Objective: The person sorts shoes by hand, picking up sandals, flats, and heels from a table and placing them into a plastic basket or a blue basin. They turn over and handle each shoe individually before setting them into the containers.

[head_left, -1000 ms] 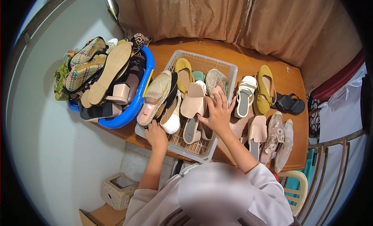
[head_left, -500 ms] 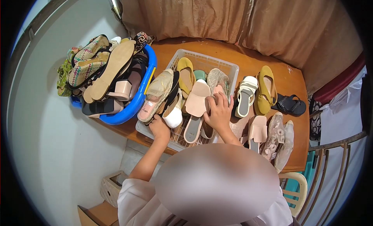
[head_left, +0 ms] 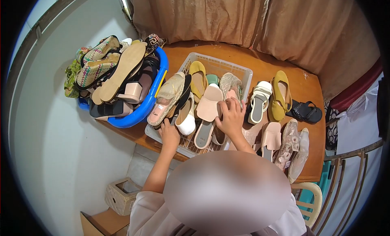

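Tub (head_left: 148, 110) left of crate (head_left: 221, 61); shoes (head_left: 209, 102) in both; slippers (head_left: 312, 114) right; curtain (head_left: 211, 22) behind table (head_left: 180, 48).

Behind the table (head_left: 318, 154), brown curtains (head_left: 203, 18). To the right, maroon cloth (head_left: 359, 87), a curved railing (head_left: 354, 151) and a cream chair (head_left: 307, 204). Low at left, a pale box (head_left: 118, 201) just beside brown cardboard (head_left: 107, 221).

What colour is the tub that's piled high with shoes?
The tub is blue with a yellow patch, showing best in the head view.
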A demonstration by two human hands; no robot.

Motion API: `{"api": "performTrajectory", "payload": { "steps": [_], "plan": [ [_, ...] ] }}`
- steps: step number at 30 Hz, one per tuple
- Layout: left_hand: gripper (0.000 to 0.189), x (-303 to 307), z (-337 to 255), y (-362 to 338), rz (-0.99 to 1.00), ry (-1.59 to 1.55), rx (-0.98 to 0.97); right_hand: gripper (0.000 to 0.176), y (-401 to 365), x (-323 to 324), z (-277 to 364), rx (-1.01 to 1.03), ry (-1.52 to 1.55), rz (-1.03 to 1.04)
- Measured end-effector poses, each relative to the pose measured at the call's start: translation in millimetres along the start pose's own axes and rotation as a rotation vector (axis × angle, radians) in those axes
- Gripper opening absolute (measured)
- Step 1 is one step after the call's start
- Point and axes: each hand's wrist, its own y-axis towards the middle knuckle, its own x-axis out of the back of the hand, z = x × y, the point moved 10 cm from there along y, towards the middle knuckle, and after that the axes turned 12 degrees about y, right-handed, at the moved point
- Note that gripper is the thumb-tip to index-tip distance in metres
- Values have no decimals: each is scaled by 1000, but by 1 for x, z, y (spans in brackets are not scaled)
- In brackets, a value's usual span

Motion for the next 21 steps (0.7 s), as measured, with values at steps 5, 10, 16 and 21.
{"api": "performTrajectory", "payload": {
  "steps": [5,10,16,21],
  "plan": [
    [46,-4,-15,-17,182,208,-23,45,0,2,1,5,3,-5],
    [57,-27,-10,-9,221,181,2,44,0,5,2,-1,29,-12],
    [39,-18,-10,-12,75,111,40,43,0,4,1,9,50,-8],
    [25,-9,-4,-12,13,53,97,42,1,6,2,11,65,-20]
  ]
}}
